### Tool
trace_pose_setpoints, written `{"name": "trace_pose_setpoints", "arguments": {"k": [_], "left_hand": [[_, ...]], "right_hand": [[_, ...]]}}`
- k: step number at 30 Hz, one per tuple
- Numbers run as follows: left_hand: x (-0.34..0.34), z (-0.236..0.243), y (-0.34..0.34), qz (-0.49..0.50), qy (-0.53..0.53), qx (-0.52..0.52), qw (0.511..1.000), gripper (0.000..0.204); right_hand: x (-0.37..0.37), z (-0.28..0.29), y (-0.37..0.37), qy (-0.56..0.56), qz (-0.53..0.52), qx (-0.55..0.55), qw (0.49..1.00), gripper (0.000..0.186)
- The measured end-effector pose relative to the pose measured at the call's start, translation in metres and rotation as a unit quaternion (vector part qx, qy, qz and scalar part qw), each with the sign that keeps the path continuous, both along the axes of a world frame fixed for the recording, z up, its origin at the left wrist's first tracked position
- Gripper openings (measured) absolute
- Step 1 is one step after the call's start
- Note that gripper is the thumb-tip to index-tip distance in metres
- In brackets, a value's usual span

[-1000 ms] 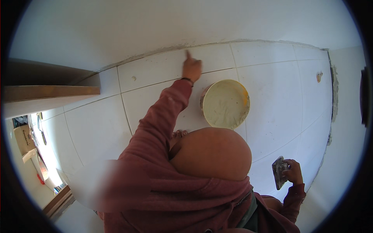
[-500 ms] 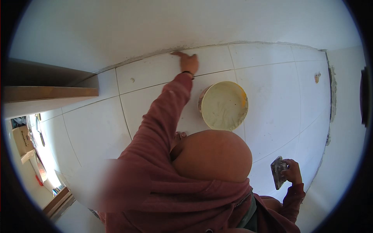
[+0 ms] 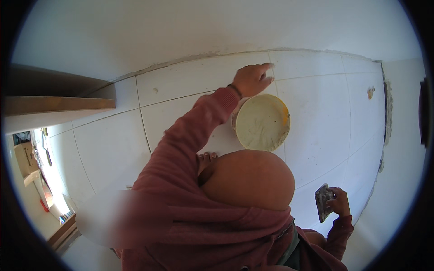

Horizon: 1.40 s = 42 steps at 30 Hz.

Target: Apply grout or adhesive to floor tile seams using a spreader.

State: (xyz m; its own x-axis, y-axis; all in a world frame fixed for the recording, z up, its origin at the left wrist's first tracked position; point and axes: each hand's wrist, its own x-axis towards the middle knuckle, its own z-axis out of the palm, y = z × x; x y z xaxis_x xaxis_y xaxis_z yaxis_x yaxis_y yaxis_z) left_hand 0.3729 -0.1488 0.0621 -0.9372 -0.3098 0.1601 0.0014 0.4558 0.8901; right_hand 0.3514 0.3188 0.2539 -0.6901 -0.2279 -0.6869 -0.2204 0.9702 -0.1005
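Observation:
My left hand hovers just beyond the far-left rim of a round bucket, its fingers stretched out and apart with nothing visible in them. Pale, creamy paste fills the bucket, its surface ridged, and a yellow-orange smear marks the right inner wall. Low on the right, my right hand grips a small, dirty grey float by its handle, the flat plate facing left. Parts of those fingers are hidden behind the handle.
White tiles cover the floor. A rough grey joint runs along the far wall, with chipped edging at the right wall. Wooden furniture juts in at left; a cardboard box stands beyond it. My bent knee is close to the bucket.
My left hand has moved right and slightly nearer, away from the joint at the far wall toward the bucket. My right hand keeps the float in nearly the same place.

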Motion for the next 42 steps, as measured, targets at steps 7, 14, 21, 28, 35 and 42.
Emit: {"name": "trace_pose_setpoints", "arguments": {"k": [7, 14, 21, 28, 35, 42], "left_hand": [[0.073, 0.041, 0.075, -0.241, -0.03, -0.054, 0.968, 0.048], [0.076, 0.021, 0.106, -0.287, -0.126, -0.107, 0.944, 0.05], [0.076, 0.013, 0.109, -0.296, -0.126, -0.088, 0.943, 0.035], [0.082, 0.025, 0.107, -0.267, -0.14, -0.108, 0.947, 0.03], [0.11, 0.011, 0.031, 0.084, -0.01, 0.268, 0.96, 0.034], [0.159, -0.077, -0.088, 0.52, -0.04, 0.161, 0.838, 0.06]], "right_hand": [[-0.004, 0.0, -0.004, 0.004, 0.047, 0.017, 0.999, 0.049], [0.002, 0.004, -0.007, -0.001, -0.026, -0.03, 0.999, 0.048], [-0.001, 0.001, -0.004, 0.008, -0.017, -0.016, 1.0, 0.048], [-0.002, 0.0, 0.0, 0.012, 0.021, -0.005, 1.0, 0.048], [-0.003, -0.006, 0.009, 0.02, 0.049, -0.021, 0.998, 0.052], [-0.004, -0.004, 0.006, 0.022, 0.039, -0.015, 0.999, 0.05]]}}
